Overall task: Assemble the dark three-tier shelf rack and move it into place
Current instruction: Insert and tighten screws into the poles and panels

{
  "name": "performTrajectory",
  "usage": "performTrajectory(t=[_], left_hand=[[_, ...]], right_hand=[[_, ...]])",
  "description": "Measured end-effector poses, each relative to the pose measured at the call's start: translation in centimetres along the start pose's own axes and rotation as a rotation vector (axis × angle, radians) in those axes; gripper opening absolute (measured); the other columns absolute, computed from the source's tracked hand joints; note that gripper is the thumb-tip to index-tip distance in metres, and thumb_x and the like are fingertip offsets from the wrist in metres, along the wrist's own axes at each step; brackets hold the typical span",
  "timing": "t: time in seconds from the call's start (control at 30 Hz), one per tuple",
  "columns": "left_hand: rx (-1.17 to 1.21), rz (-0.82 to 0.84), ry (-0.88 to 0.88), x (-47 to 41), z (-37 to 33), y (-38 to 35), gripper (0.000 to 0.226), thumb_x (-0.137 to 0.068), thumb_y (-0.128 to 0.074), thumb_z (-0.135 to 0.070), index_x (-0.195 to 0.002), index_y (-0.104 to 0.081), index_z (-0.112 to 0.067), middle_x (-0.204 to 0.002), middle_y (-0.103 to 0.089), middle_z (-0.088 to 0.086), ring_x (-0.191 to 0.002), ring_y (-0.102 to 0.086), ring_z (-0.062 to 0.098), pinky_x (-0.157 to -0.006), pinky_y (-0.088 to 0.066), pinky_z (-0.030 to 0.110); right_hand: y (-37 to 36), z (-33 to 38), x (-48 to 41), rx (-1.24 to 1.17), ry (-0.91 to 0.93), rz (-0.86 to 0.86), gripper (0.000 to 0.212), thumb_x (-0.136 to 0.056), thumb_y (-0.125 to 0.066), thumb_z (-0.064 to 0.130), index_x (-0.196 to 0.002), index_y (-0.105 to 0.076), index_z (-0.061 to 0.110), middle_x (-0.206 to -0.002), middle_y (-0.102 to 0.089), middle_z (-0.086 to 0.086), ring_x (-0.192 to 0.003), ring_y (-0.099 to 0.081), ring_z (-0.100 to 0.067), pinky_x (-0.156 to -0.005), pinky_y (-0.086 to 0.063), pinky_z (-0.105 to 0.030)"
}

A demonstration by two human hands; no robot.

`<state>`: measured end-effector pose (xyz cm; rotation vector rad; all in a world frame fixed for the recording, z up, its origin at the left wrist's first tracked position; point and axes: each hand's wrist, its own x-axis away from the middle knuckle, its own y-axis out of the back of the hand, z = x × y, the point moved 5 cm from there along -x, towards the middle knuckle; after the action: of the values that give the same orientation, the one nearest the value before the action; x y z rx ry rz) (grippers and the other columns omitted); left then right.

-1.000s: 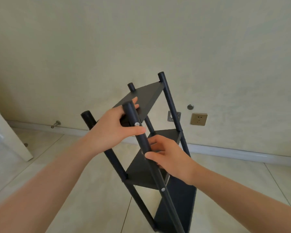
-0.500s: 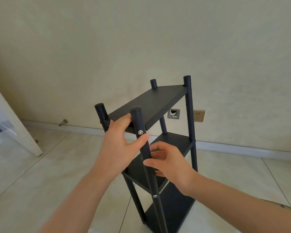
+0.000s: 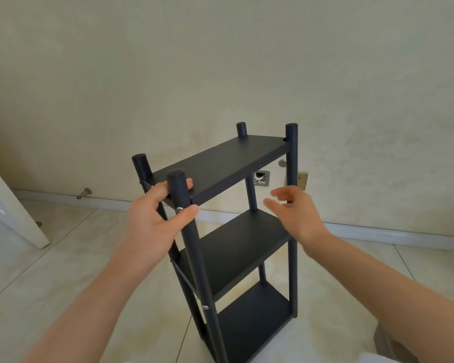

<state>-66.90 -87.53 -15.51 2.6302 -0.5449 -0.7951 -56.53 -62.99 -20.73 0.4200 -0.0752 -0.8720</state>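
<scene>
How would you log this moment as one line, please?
left hand: grips near corner post of dark three-tier shelf rack | right hand: open, holds nothing | rack: standing on pale tiled floor

Left hand curled, gripping — right hand open, fingers loosely spread.

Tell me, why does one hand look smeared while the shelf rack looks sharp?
Head view: the right hand is motion-blurred and smeared; the left hand gripping the rack is crisp; lighting is soft and even, with no glare on the dark shelves.
</scene>
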Motion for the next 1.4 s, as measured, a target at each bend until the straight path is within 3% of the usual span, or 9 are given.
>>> performTrajectory(t=[0.1,0.23,0.33,0.43,0.63,0.77,0.9,1.27,1.4], left_hand=[[0.026,0.009,-0.009,-0.2,0.6,0.3,0.036,-0.087,-0.077,-0.015,-0.105,-0.069,-0.045,-0.108,-0.062,-0.045,-0.108,-0.050,-0.026,-0.079,-0.030,-0.011],[0.054,0.020,-0.018,-0.2,1.1,0.3,0.036,-0.088,-0.076,-0.014,-0.105,-0.070,-0.045,-0.111,-0.060,-0.047,-0.109,-0.048,-0.028,-0.085,-0.035,-0.003],[0.071,0.023,-0.010,-0.2,1.2,0.1,0.036,-0.088,-0.076,-0.016,-0.105,-0.070,-0.047,-0.110,-0.060,-0.047,-0.109,-0.048,-0.029,-0.090,-0.031,0.009],[0.063,0.032,-0.016,-0.1,1.0,0.2,0.036,-0.089,-0.075,-0.018,-0.107,-0.069,-0.048,-0.110,-0.063,-0.042,-0.110,-0.048,-0.027,-0.087,-0.034,0.005],[0.045,-0.016,-0.005,-0.4,0.9,0.8,0.040,-0.089,-0.074,-0.016,-0.114,-0.065,-0.047,-0.139,-0.055,-0.024,-0.135,-0.035,-0.015,-0.085,-0.027,-0.010],[0.044,-0.043,0.017,-1.3,1.0,0.8,0.042,-0.091,-0.072,-0.017,-0.118,-0.062,-0.048,-0.144,-0.051,-0.024,-0.131,-0.036,-0.019,-0.094,-0.025,-0.001],[0.034,-0.057,0.017,-1.9,1.4,0.5,0.036,-0.093,-0.069,-0.014,-0.124,-0.066,-0.032,-0.129,-0.060,-0.025,-0.106,-0.040,-0.036,-0.082,-0.027,-0.010],[-0.014,-0.007,0.013,-2.4,2.1,-0.5,0.034,-0.095,-0.068,-0.024,-0.127,-0.061,-0.034,-0.121,-0.051,-0.039,-0.100,-0.037,-0.039,-0.077,-0.027,-0.010],[-0.011,-0.067,0.067,-2.1,2.3,-0.6,0.032,-0.094,-0.069,-0.026,-0.120,-0.057,-0.042,-0.111,-0.055,-0.038,-0.104,-0.052,-0.017,-0.091,-0.033,0.005]], right_hand=[[2.2,-2.2,-2.4,0.046,-0.096,-0.133,0.053,-0.093,-0.066,0.034,-0.136,-0.043,0.014,-0.135,-0.048,-0.009,-0.116,-0.052,-0.026,-0.097,-0.046,-0.039],[2.4,-4.4,-4.1,0.090,-0.183,-0.092,0.063,-0.098,-0.058,0.032,-0.150,-0.025,0.015,-0.151,-0.038,-0.011,-0.132,-0.045,-0.033,-0.106,-0.041,-0.045],[1.5,-4.9,-4.4,0.094,-0.135,-0.053,0.054,-0.102,-0.052,0.024,-0.149,-0.027,0.015,-0.141,-0.049,-0.007,-0.123,-0.052,-0.031,-0.102,-0.045,-0.043],[1.5,-4.8,-4.8,0.060,-0.149,-0.077,0.035,-0.105,-0.042,0.019,-0.139,-0.035,0.013,-0.119,-0.056,-0.008,-0.094,-0.054,-0.024,-0.083,-0.047,-0.037],[1.9,-5.3,-3.5,0.169,-0.045,-0.097,0.013,-0.105,-0.035,0.012,-0.117,-0.032,0.015,-0.104,-0.056,-0.009,-0.082,-0.054,-0.023,-0.069,-0.043,-0.035],[2.9,-5.4,-2.0,0.166,-0.030,-0.084,0.020,-0.105,-0.037,0.011,-0.124,-0.032,0.013,-0.103,-0.056,-0.009,-0.086,-0.057,-0.026,-0.071,-0.046,-0.036],[4.3,-5.8,-0.4,0.154,-0.054,-0.088,0.024,-0.105,-0.040,0.011,-0.127,-0.033,0.015,-0.110,-0.055,-0.006,-0.094,-0.057,-0.027,-0.078,-0.048,-0.036],[8.0,-6.3,4.6,0.088,-0.044,-0.034,0.025,-0.103,-0.046,0.013,-0.121,-0.033,0.024,-0.104,-0.056,0.000,-0.096,-0.063,-0.029,-0.088,-0.056,-0.049],[7.9,-6.1,5.7,0.058,-0.051,0.017,0.027,-0.102,-0.048,0.012,-0.121,-0.032,0.024,-0.103,-0.055,0.003,-0.099,-0.063,-0.029,-0.090,-0.056,-0.048]])
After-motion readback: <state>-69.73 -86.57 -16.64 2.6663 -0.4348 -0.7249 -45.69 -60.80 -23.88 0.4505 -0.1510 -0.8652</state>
